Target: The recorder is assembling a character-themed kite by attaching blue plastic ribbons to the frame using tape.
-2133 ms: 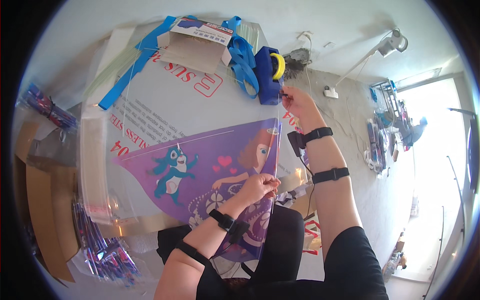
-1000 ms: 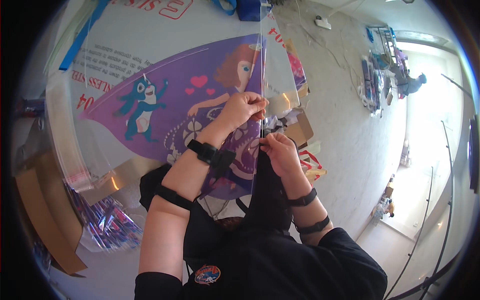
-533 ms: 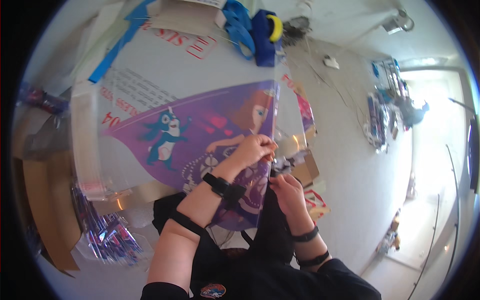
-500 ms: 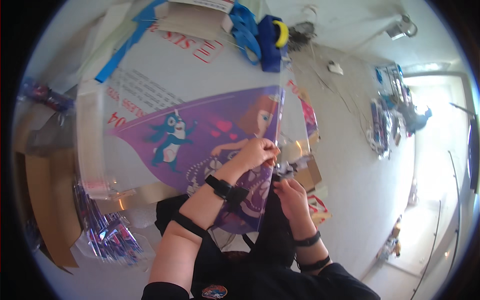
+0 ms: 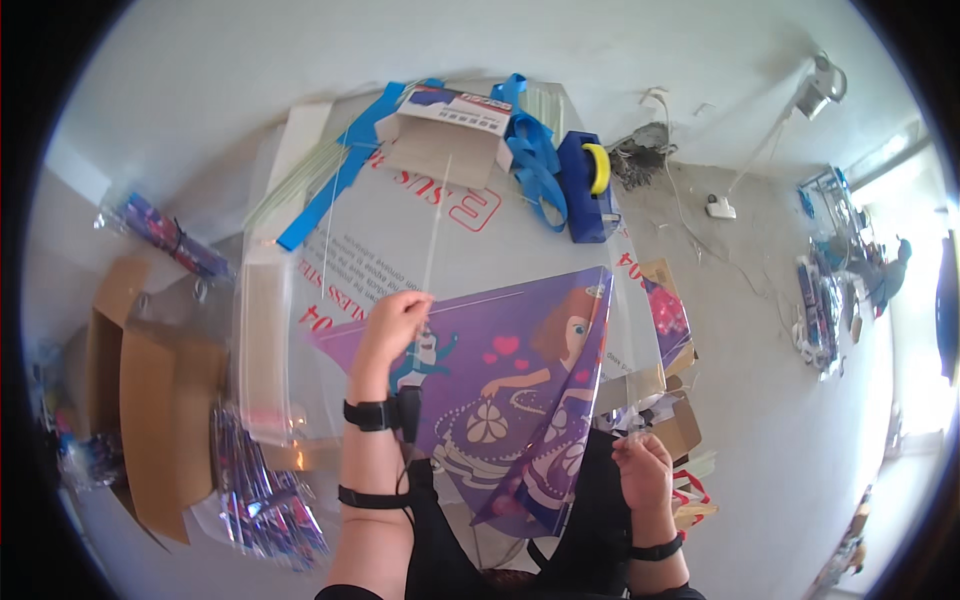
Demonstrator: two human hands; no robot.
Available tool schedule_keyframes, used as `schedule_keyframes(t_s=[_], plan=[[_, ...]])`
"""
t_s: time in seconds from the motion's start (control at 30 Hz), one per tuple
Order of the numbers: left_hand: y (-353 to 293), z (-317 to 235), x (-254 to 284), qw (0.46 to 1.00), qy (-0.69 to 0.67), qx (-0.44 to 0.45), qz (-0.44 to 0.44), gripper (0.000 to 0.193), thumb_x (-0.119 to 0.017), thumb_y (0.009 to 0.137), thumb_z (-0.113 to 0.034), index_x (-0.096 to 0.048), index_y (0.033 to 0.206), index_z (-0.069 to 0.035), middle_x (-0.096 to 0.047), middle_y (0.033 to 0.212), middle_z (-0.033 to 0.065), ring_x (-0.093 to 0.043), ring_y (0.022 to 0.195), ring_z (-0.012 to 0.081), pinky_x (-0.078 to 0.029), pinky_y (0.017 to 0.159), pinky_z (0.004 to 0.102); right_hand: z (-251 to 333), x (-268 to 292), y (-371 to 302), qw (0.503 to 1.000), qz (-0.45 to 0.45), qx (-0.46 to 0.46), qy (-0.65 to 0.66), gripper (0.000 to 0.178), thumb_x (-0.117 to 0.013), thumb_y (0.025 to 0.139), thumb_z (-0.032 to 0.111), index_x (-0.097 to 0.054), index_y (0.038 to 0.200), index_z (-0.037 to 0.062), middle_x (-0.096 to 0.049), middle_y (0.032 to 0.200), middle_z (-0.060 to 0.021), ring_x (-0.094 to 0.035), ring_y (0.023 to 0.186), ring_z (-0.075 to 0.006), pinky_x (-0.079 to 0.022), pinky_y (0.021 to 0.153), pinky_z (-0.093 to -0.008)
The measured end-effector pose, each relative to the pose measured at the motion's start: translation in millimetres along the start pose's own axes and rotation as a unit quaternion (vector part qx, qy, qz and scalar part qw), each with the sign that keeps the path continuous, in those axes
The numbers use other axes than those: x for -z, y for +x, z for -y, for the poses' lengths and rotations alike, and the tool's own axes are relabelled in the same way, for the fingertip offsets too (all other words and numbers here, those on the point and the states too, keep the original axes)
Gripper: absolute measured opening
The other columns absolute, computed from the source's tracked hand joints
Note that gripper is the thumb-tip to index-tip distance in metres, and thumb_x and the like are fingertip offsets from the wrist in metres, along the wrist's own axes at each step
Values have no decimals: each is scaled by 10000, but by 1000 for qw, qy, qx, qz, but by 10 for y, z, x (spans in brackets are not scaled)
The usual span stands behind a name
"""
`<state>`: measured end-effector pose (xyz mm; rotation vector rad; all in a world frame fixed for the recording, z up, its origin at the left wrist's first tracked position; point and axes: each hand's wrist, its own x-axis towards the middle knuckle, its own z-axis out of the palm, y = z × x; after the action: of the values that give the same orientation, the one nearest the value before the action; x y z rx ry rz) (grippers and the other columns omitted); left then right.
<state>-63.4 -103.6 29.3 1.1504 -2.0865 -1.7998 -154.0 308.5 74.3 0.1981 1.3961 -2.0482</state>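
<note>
A purple kite-shaped printed sheet (image 5: 480, 375), with a red-haired figure and a blue animal on it, lies over the near part of the work surface and hangs toward my lap. Its right side is folded along a straight edge. My left hand (image 5: 393, 330) is above the sheet's left part, fingers pinched at the lower end of a thin pale rod (image 5: 437, 220) that reaches up to the open box. To the right of the sheet, my right hand (image 5: 645, 465) is closed in a pinch by a small clear, shiny bit; what it holds is too small to make out.
On the grey board (image 5: 350, 215) stand an open small box (image 5: 445, 145), blue ribbon (image 5: 538, 165) and a blue tape dispenser (image 5: 588, 190) with yellow tape. Cardboard boxes (image 5: 170, 420) and shiny wrapped packs (image 5: 265, 500) are at left. A wall runs along the right.
My left hand has left the sheet's folded right edge and moved left to the rod. My right hand has moved away from that edge, and the view has shifted.
</note>
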Motion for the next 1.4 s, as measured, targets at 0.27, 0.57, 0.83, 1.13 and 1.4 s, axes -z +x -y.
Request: schedule_keyframes(t_s=[0.27,0.57,0.83,1.13,1.4], plan=[[1016,-13,499,856,445,-206,-162,134,-569,842,-154,-682,888,-98,-624,890,165,-598,862,372,-479,695,453,502,22,44,989,1,148,21,125,-627,838,125,-564,833,17,-554,839,-67,-548,826,-191,-428,742,-285],[1687,-81,876,797,577,-122,-126,160,-564,807,-188,-689,883,-123,-624,950,153,-602,907,368,-491,729,451,355,-13,83,985,37,168,-3,243,-684,807,198,-526,731,30,-503,801,-68,-523,822,-215,-405,737,-305],[1885,-154,889,670,679,-197,-228,154,-574,787,-133,-678,887,-80,-617,918,159,-608,887,357,-485,730,464,380,-160,127,969,100,226,-1,244,-677,809,184,-533,699,21,-498,819,-92,-549,803,-243,-442,723,-331],[1422,-927,-1088,970,146,-172,90,296,-541,938,-317,-652,1032,-59,-673,966,97,-637,861,194,-468,767,290,237,-63,192,970,108,217,21,222,-669,794,156,-527,684,25,-493,801,-86,-554,780,-236,-445,716,-326],[1397,-1113,-2067,940,-254,95,207,405,-538,936,-411,-619,1044,-29,-652,979,65,-608,897,144,-457,805,258,83,13,241,973,90,211,19,212,-661,747,117,-509,632,24,-487,779,-82,-537,740,-218,-429,685,-306]])
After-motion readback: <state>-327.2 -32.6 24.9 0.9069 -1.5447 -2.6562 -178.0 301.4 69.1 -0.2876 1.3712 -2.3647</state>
